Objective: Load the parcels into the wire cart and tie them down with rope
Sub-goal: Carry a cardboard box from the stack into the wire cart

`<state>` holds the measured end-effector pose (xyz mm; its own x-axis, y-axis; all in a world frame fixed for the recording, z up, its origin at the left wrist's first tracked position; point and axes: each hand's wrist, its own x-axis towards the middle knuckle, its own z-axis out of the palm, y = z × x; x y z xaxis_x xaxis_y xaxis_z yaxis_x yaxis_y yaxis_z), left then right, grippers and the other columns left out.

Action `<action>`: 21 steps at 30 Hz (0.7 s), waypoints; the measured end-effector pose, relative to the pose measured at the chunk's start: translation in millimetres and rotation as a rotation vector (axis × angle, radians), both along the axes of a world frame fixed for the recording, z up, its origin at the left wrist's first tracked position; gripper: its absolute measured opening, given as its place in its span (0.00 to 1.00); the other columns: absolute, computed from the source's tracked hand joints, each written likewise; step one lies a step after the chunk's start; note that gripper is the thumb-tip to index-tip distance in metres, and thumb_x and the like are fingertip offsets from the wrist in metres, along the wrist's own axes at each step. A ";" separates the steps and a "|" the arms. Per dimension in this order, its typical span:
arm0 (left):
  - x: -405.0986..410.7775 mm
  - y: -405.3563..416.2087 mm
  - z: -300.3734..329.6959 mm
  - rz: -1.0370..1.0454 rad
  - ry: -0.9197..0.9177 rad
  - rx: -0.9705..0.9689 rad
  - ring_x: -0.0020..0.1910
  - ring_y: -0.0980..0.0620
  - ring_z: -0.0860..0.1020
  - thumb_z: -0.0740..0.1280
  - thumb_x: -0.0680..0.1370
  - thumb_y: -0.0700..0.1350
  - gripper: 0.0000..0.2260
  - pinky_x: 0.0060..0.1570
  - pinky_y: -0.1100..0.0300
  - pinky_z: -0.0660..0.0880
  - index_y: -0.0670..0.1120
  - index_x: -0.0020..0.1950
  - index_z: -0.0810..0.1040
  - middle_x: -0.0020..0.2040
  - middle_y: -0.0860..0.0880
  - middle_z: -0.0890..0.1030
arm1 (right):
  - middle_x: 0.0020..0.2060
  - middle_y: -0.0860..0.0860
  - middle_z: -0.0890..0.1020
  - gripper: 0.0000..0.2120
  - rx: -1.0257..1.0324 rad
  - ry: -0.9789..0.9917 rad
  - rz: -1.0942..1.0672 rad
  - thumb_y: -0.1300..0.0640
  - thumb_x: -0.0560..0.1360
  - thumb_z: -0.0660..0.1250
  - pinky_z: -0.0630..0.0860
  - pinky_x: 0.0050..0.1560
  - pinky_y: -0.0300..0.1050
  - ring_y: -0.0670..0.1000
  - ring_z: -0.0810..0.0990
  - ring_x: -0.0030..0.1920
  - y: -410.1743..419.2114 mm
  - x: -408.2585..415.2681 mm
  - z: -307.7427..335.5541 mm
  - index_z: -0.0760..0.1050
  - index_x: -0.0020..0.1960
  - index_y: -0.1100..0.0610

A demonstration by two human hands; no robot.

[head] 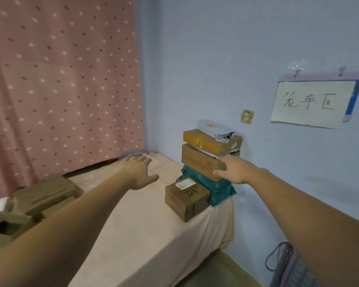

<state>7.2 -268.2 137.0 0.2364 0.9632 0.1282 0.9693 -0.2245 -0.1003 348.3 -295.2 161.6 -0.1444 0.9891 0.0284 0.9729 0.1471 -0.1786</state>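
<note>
A stack of parcels stands at the far right corner of the table [133, 224]: a white mailer bag [214, 128] on top, a yellow-taped box [205, 141] under it, a brown carton [197, 159], then a teal bag [220, 186]. A small brown box with a label [184, 198] sits in front of the stack. My right hand [233, 169] reaches out with straight fingers and touches the brown carton's right end. My left hand [138, 169] hovers open over the table, left of the stack. The wire cart [292, 272] shows partly at bottom right, with a red rope [275, 255] hanging by it.
More brown cartons [44, 193] lie piled at the table's left edge. A dotted pink curtain [60, 79] hangs behind the table. On the blue wall are a handwritten paper sign [313, 102] and a socket [247, 116].
</note>
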 end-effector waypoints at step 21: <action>31.6 310.2 -164.0 -0.063 -0.091 -0.323 0.77 0.45 0.63 0.54 0.77 0.71 0.38 0.74 0.48 0.62 0.51 0.81 0.57 0.81 0.49 0.61 | 0.72 0.56 0.72 0.29 -0.377 0.363 -0.343 0.43 0.80 0.64 0.69 0.70 0.50 0.57 0.73 0.69 252.6 17.4 -211.1 0.65 0.76 0.56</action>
